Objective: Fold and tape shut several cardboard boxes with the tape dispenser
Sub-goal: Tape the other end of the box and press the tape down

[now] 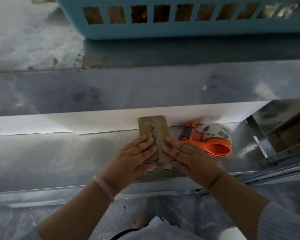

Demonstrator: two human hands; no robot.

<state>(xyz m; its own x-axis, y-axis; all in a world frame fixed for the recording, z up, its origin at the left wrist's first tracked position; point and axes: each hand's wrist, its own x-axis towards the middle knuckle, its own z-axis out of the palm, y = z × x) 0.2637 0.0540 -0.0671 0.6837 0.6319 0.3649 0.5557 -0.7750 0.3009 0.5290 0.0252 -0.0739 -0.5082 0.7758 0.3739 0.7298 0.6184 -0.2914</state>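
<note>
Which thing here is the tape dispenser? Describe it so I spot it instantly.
Find the metal table, then the box under both hands. The tape dispenser lies just right of it, past the right hand: the only orange thing, carrying a white tape roll.

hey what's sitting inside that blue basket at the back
Through the slots of the blue basket only brown, cardboard-like patches show. The basket's wall and the picture's top edge hide the rest, so what the things are cannot be told.
</note>
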